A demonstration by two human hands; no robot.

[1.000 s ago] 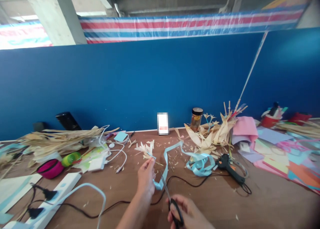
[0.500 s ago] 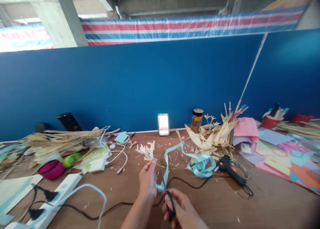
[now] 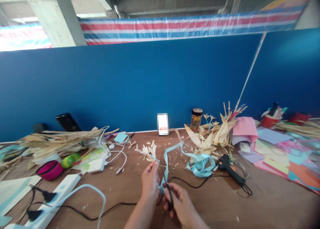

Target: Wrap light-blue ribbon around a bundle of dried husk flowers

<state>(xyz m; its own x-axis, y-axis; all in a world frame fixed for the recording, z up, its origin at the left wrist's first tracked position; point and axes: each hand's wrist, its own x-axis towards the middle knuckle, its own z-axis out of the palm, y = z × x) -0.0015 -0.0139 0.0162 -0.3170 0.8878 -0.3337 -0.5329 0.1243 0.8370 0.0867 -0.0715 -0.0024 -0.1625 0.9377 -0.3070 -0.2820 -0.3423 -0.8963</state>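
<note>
My left hand [image 3: 150, 179] pinches the thin blue stem of a pale corn-husk flower [image 3: 152, 150], whose petals stick up beyond the fingertips. Black-handled scissors [image 3: 169, 194] are in my right hand [image 3: 180, 201], fingers through the loops and blades pointing away from me. The blades lie close beside the left hand and a light blue ribbon [image 3: 166, 162]; whether they touch the ribbon I cannot tell. From near my left hand, the ribbon runs up and right to a loose coil [image 3: 202, 165] on the brown table [image 3: 207, 209].
A black glue gun [image 3: 232, 170] lies right of the coil, its cord crossing the table. Corn husks [image 3: 215, 135], a lidded jar [image 3: 196, 119] and coloured paper [image 3: 275, 155] are at right. At left are a power strip [image 3: 65, 189], pink pouch [image 3: 50, 170] and dried husks [image 3: 60, 142].
My left hand has shifted slightly right, and the flower has turned with it so its petals stand more upright. The scissors have moved slightly up and closer to the left hand.
</note>
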